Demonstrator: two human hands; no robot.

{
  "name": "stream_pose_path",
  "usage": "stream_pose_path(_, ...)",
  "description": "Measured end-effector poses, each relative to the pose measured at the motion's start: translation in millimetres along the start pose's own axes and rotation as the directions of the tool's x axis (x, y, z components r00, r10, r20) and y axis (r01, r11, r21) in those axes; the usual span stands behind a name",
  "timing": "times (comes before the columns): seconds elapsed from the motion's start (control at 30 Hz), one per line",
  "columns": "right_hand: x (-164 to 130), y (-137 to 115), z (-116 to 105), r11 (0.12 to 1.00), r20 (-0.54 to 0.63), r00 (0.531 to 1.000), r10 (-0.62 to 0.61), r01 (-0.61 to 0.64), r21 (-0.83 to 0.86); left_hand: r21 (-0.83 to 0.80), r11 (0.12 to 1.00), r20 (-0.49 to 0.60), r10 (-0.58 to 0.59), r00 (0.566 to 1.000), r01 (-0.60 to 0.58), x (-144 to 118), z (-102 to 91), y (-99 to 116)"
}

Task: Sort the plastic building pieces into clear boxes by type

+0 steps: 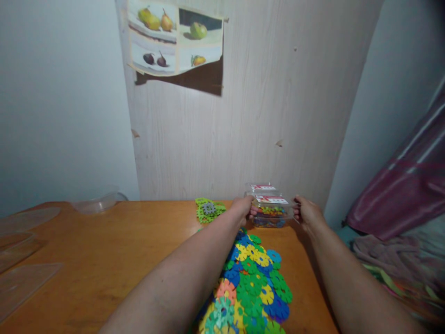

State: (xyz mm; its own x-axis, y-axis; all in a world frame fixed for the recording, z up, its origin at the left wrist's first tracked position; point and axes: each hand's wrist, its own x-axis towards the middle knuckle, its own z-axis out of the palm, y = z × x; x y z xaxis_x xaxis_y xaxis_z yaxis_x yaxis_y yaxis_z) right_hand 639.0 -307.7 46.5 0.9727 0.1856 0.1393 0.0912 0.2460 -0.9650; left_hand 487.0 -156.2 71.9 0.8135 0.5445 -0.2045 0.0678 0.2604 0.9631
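Observation:
At the table's far edge stand clear plastic boxes [271, 211], stacked and with red-and-white labels on top. Small coloured pieces show through their walls. My left hand [247, 208] has its fingers closed on the left side of the upper box. On the right, my right hand [308, 211] curls its fingers at that box's right edge. A long pile of flower-shaped plastic discs [252, 283], green, blue, yellow and orange, lies between my forearms. Partly behind my left forearm is a smaller heap of light green pieces [205, 214] with a grey one on top.
A clear plastic basin [95, 202] rests at the table's back left. Clear flat plastic pieces, perhaps lids [28, 287], lie along the left side of the wooden table [114, 260]. Fruit pictures [175, 39] hang on the wall; a maroon cloth [396, 185] and other fabric are at right.

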Motion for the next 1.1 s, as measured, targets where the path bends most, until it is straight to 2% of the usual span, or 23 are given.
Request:
stream_pose_path(0.13, -1.5, -5.9, -2.6, 0.998, -0.112, 0.992, -0.053, 0.050, -0.035, -0.004, 1.000, -0.029, 0.024, 0.999, -0.024, -7.0, -8.8, 3.7)
stream_pose_path(0.23, -1.3, -14.6, -3.3, 0.991, -0.196, 0.972, -0.131, 0.122, -0.057, -0.020, 0.998, -0.078, 0.066, 0.995, -0.068, -15.9, -22.1, 7.4)
stream_pose_path(0.33, -1.9, -25.1, -0.7, 0.974, -0.241, 0.944, -0.224, 0.212, -0.076, -0.030, 0.993, -0.134, 0.109, 0.985, -0.114, -28.1, -42.3, 8.2)
stream_pose_path(0.43, -9.3, -38.1, 6.4, 0.952, -0.236, 0.922, -0.307, 0.295, -0.086, -0.034, 0.989, -0.151, 0.138, 0.979, -0.145, -43.9, -68.8, 4.3)
stream_pose_path(0.6, -49.4, -68.2, 28.4, 0.877, -0.106, 0.871, -0.480, 0.481, -0.018, 0.011, 0.978, -0.197, 0.207, 0.958, -0.209, -78.3, -118.1, -7.5)
stream_pose_path(0.73, -95.2, -89.6, 49.2, 0.839, 0.018, 0.840, -0.542, 0.540, 0.062, 0.054, 0.974, -0.247, 0.225, 0.943, -0.218, -109.5, -155.0, -18.1)
stream_pose_path(0.9, -148.2, -94.5, 70.0, 0.886, 0.172, 0.870, -0.463, 0.448, 0.119, 0.116, 0.965, -0.299, 0.258, 0.919, -0.234, -147.6, -197.8, -35.9)
stream_pose_path(1.1, -209.1, -73.5, 84.3, 0.953, 0.378, 0.878, -0.295, 0.298, 0.053, 0.116, 0.986, -0.302, 0.150, 0.942, -0.120, -195.6, -235.9, -55.2)
